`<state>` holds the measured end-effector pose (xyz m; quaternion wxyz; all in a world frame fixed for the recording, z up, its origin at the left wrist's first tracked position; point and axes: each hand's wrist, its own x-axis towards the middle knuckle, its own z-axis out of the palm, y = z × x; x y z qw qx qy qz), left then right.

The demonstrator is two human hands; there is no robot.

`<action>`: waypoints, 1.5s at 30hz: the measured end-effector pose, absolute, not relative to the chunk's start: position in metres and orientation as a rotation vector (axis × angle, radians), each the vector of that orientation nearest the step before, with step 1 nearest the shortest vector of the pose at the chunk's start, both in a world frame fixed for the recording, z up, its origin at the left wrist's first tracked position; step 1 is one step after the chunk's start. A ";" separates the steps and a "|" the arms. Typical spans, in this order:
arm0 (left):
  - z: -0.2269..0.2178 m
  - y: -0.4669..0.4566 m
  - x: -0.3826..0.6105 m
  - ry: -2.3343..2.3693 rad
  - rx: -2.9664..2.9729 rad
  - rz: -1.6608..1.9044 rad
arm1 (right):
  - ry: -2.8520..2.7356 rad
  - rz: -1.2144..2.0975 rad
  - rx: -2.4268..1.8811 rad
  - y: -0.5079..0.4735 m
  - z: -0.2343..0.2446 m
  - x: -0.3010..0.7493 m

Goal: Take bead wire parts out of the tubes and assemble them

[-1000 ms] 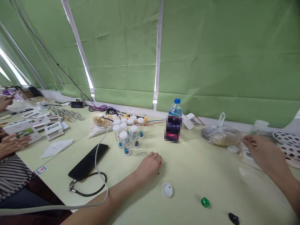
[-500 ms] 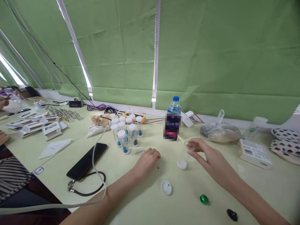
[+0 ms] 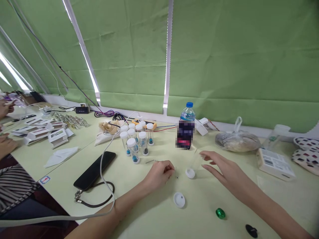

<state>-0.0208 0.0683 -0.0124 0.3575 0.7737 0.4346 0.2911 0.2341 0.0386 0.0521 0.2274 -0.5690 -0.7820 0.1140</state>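
My left hand (image 3: pixel 159 172) rests on the table with thumb and forefinger pinched together. Something thin and hard to see, with a small dark speck near it, shows at the fingertips; I cannot make out what it is. A clear tube with a white cap (image 3: pixel 190 173) at its lower end stands to the right of that hand. Beside the tube's upper part, my right hand (image 3: pixel 216 167) has its thumb and fingers spread apart, holding nothing. In front lie a loose white cap (image 3: pixel 179 200), a green disc-shaped piece (image 3: pixel 220 213) and a black round piece (image 3: pixel 251 231).
Several white-capped sand timers (image 3: pixel 133 151) stand behind my left hand, near a thin metal rod (image 3: pixel 150 161). A black phone (image 3: pixel 94 171) and a white cable lie left. A water bottle (image 3: pixel 188 113), plastic bag (image 3: pixel 237 141) and white box (image 3: pixel 275 164) sit farther back. Another person's hand (image 3: pixel 7 144) is at far left.
My right hand has let go of the top of the clear tube and opened. My left hand's fingers have closed into a pinch, slightly farther right. The view has shifted a little.
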 end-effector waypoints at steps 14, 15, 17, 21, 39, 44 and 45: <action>0.004 0.058 -0.018 0.996 1.738 1.139 | -2.269 0.192 -1.859 0.016 0.070 0.248; 0.009 0.058 -0.020 0.999 1.720 1.204 | -2.334 0.273 -1.894 0.012 0.066 0.250; 0.016 0.060 -0.026 1.006 1.667 1.331 | -2.463 0.446 -1.908 0.004 0.052 0.251; 0.022 0.065 -0.034 0.988 1.567 1.485 | -2.629 0.512 -1.843 -0.005 0.019 0.241; 0.001 0.059 -0.017 1.031 1.670 1.233 | -2.684 0.159 -1.538 0.007 0.023 0.179; 0.004 0.062 -0.021 1.037 1.644 1.331 | -2.715 -0.264 -0.988 0.012 0.008 0.161; 0.005 0.062 -0.022 1.041 1.638 1.355 | -2.715 -0.292 -0.933 0.014 0.003 0.159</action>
